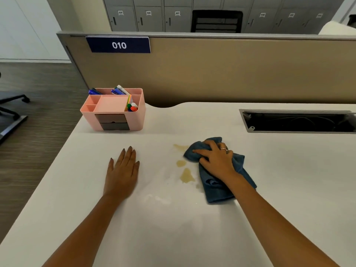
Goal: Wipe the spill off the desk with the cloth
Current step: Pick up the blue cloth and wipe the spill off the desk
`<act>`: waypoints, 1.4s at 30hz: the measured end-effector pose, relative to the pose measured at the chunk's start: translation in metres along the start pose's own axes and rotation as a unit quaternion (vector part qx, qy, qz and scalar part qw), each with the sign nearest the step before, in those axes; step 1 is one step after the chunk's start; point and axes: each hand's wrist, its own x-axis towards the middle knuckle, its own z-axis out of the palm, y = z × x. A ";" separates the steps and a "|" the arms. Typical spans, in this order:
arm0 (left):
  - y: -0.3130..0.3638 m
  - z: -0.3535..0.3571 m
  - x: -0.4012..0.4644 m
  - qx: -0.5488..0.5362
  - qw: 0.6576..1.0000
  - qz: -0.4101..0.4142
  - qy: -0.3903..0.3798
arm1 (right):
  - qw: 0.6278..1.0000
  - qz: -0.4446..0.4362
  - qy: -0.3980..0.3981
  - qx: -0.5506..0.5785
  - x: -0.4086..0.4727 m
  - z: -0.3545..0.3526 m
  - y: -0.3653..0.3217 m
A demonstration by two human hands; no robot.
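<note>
I am gripping the crumpled blue microfibre cloth (215, 182) with my right hand (216, 160), fingers curled into it, just right of the yellowish liquid spill (185, 175), while my flat, straight-fingered left hand (123, 170) is bracing me on the white desk (173, 228).

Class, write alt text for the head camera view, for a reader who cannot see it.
A right hand grips a blue cloth beside yellowish spill patches on a white desk. The left hand rests flat on the desk; a pink desk organiser holding pens stands behind.
</note>
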 end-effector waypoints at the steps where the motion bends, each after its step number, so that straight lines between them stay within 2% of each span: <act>1: 0.000 0.001 0.000 -0.001 1.000 -0.001 0.001 | 1.000 -0.018 -0.007 0.011 -0.013 0.000 0.005; 4: -0.001 0.001 0.001 -0.003 1.000 -0.003 0.001 | 0.998 -0.021 0.032 0.055 -0.053 -0.006 0.035; 7: -0.001 0.002 0.001 -0.003 1.000 -0.004 0.002 | 0.996 0.040 0.063 0.055 -0.062 -0.009 0.053; 12: -0.003 0.004 0.002 0.001 1.000 -0.002 0.003 | 0.996 0.081 0.047 0.009 -0.039 -0.008 0.025; 18: -0.003 0.003 0.001 -0.008 1.000 0.002 0.004 | 0.997 -0.072 0.012 0.028 -0.088 0.006 -0.035; 21: -0.001 0.002 0.000 -0.016 1.000 0.003 0.010 | 0.994 -0.101 0.014 0.042 -0.122 0.005 -0.022; 24: 0.000 0.002 -0.001 -0.021 1.000 0.002 0.011 | 0.996 -0.052 0.041 0.052 -0.128 -0.001 0.007; 28: -0.003 0.003 0.001 -0.011 1.000 0.002 0.004 | 0.996 0.030 0.074 0.033 -0.089 -0.002 0.016; 34: -0.002 0.003 0.001 -0.012 1.000 0.006 0.008 | 0.996 0.059 0.056 0.024 -0.017 0.008 -0.029; 36: -0.002 0.004 0.000 -0.008 1.000 0.004 0.011 | 0.998 0.038 0.033 0.037 -0.012 0.013 -0.062; 39: -0.003 0.003 0.001 -0.009 1.000 0.002 0.005 | 0.998 -0.050 0.005 0.041 -0.036 0.022 -0.098; 42: -0.003 0.002 0.000 -0.015 1.000 0.005 0.001 | 0.989 -0.136 -0.021 0.045 -0.072 0.018 -0.085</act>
